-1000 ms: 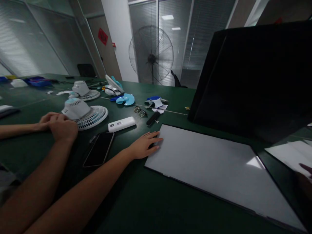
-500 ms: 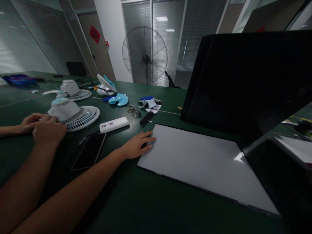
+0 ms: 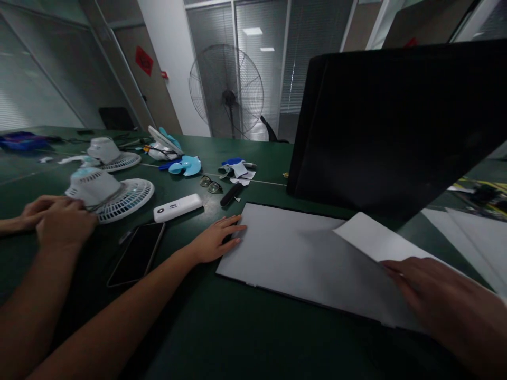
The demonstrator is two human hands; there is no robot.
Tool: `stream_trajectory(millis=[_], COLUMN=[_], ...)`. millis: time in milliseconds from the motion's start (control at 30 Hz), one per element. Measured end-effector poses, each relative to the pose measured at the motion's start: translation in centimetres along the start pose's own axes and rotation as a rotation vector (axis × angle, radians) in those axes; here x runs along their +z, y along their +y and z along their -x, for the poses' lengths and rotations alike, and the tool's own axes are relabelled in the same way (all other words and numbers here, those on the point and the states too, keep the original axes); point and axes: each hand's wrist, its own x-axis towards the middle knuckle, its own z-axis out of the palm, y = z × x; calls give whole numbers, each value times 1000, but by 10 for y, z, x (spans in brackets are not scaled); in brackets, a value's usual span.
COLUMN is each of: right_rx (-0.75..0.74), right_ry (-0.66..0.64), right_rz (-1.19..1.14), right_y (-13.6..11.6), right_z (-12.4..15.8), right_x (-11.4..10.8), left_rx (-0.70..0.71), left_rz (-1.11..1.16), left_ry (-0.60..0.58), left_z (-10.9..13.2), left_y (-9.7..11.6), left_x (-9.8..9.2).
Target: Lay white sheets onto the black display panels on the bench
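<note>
While the left hand (image 3: 216, 241) is resting on the left end of a grey flat panel (image 3: 293, 258), its fingers loosely spread and gripping nothing, the right hand (image 3: 446, 298) is holding a white sheet (image 3: 372, 236) by its near edge, thumb and fingers closed on it. The grey flat panel is lying on a dark green table (image 3: 190, 338), between the two hands, and the white sheet is slanting over its right-hand part; from where I am standing, I cannot tell whether the two are touching. More paper sheets (image 3: 475, 243) are lying at the far right, and a large black slab (image 3: 388, 126) is looming behind the panel. To the left, a dark phone (image 3: 137, 253) is lying near a white device (image 3: 178, 207), with eyeglasses (image 3: 214, 187) and a black-handled tool (image 3: 232, 194) sitting beyond. Another person's hands (image 3: 65, 221), one laid over the other, are resting just beside a white fan housing (image 3: 93, 184). In the background, a big caged fan (image 3: 228, 97) is standing before glass partitions.
</note>
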Motion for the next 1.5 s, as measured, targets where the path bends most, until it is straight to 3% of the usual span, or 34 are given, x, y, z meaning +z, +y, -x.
stream_trajectory(millis=[100, 200, 367, 433, 567, 800, 933, 1100, 1367, 1500], right_rx=[-299, -416, -604, -634, -536, -358, -245, -250, -179, -249], right_ry=[70, 26, -80, -131, -149, 33, 13, -25, -85, -95], right_rz=[-5, -128, -238, -282, -365, -226, -124, -77, -211, -237], right_y=[-57, -104, -143, -146, -146, -137, -127, -123, -125, -126], right_z=[-13, -17, -21, -23, -24, -21, -16, -12, -14, -16], right_x=[5, 10, 14, 12, 9, 14, 29, 42, 36, 35], left_rx=[-5, -11, -19, -16, 17, -24, -35, -3, 18, 28], left_rz=[-11, -15, 6, 20, 26, 16, 22, 22, 53, 36], left_ry=[-5, -19, -25, -14, -52, -21, 8, -26, -53, -58], left_z=[0, -1, -1, 0, 3, 2, 2, 6, 9, 8], left_y=[0, 1, 3, 3, 0, 0, 2, 2, -1, 0], left_x=[0, -1, -2, -3, -4, 0, 1, -4, -6, -5])
